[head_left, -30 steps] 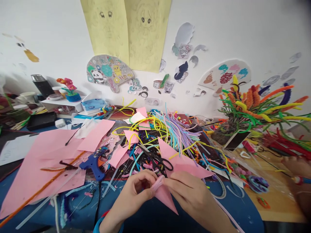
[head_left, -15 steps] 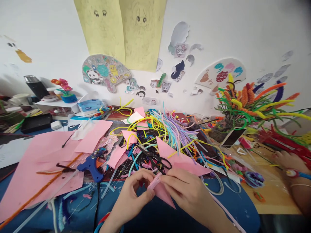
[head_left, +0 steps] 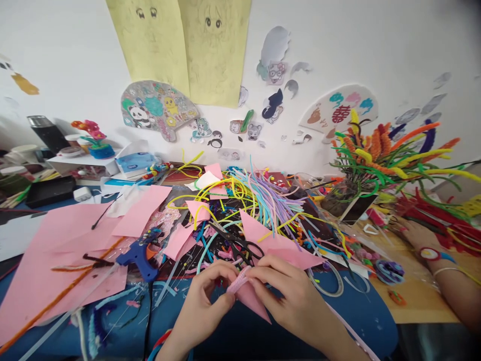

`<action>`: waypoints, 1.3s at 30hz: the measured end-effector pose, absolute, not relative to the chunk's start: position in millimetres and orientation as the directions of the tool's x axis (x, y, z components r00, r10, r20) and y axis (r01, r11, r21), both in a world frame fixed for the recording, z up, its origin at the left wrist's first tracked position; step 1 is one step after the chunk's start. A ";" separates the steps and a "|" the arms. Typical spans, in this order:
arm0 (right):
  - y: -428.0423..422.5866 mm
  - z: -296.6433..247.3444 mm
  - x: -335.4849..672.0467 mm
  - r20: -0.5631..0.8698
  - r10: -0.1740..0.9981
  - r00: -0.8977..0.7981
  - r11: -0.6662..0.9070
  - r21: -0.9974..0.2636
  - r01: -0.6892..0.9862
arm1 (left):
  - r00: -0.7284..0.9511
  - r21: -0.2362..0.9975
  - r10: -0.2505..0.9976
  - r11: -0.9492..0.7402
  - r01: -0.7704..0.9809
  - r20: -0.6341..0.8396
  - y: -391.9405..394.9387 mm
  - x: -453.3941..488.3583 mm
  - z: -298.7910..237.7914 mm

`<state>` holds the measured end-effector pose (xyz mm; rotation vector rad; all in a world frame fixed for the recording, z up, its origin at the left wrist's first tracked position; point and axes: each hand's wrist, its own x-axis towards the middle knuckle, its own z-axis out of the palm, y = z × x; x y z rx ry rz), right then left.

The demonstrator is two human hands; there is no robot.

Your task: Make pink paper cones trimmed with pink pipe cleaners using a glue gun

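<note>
Fingertips of left hand (head_left: 205, 296) and right hand (head_left: 289, 296) pinched shut on fuzzy pink pipe cleaner (head_left: 238, 281), pressed along pink paper triangle (head_left: 252, 301), low over blue table (head_left: 361, 313), near black scissors (head_left: 240, 245).

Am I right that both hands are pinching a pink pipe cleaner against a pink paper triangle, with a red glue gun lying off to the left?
Not quite: the glue gun is blue, not red, as the head view shows. The rest holds: the left hand and right hand pinch the pink pipe cleaner against the pink paper triangle, and the gun lies to their left.
</note>
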<state>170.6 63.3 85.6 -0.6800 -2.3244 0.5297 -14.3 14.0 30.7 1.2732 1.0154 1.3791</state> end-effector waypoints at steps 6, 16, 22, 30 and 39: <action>62.6 86.7 171.3 0.416 0.675 -0.610 0.680 -0.671 0.294 | 0.011 0.970 0.980 -0.193 -0.148 0.197 13.4 -13.8 30.6; 70.9 89.6 172.8 0.213 0.772 -0.598 0.456 -0.841 0.290 | 0.051 0.956 0.971 -0.218 -0.198 0.232 15.3 -13.7 30.2; 71.9 88.4 173.5 0.141 0.788 -0.599 0.366 -0.891 0.270 | 0.066 0.953 0.974 -0.199 -0.230 0.219 14.2 -12.6 29.1; 76.3 90.0 171.6 0.102 0.772 -0.628 0.319 -0.916 0.243 | 0.109 0.935 0.959 -0.222 -0.275 0.260 16.9 -12.4 25.8; 82.3 86.0 178.7 0.047 0.712 -0.700 0.265 -0.942 0.206 | 0.144 0.907 0.949 -0.212 -0.364 0.280 17.7 -12.2 13.8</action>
